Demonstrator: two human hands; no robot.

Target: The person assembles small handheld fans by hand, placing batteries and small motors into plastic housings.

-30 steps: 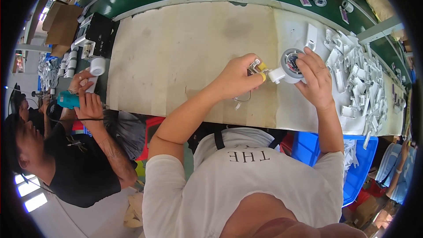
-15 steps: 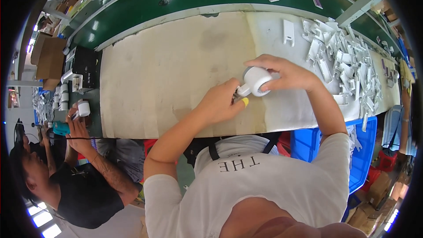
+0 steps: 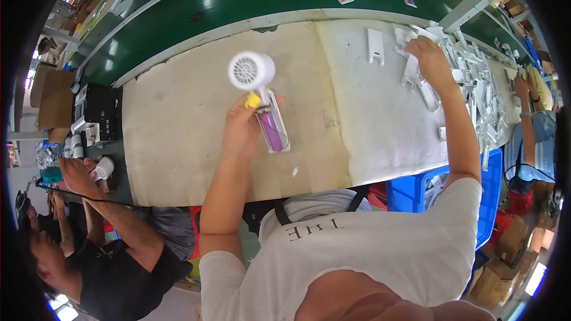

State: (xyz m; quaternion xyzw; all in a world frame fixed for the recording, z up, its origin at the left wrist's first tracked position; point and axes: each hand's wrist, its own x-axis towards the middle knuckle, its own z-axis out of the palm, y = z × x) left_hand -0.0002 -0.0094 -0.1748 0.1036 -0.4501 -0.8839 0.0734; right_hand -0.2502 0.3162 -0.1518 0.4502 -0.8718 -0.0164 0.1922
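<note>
My left hand (image 3: pixel 241 128) is closed around the handle of a white handheld fan (image 3: pixel 253 71), over the middle of the table. Its round grille faces up and left. The handle's casing lies open, showing a purple cylindrical battery (image 3: pixel 272 131) inside. A yellow cover (image 3: pixel 253 100) sits on one finger of that hand. At the far right, my right hand (image 3: pixel 429 59) has its fingers curled down onto a white plastic cover (image 3: pixel 405 37) at the edge of a pile of similar parts (image 3: pixel 470 83). The fingertips are partly hidden.
One white cover (image 3: pixel 375 46) lies apart, left of the pile. Beyond the table, a green conveyor (image 3: pixel 262 0) carries other open fans. A blue bin (image 3: pixel 410 193) stands at the near right edge. On the left, a co-worker (image 3: pixel 119 249) handles a white fan beside a black box (image 3: pixel 101 110).
My right hand has let go of the fan head and moved right and away to the pile. My left hand has brought the fan left and turned it, baring its purple battery.
</note>
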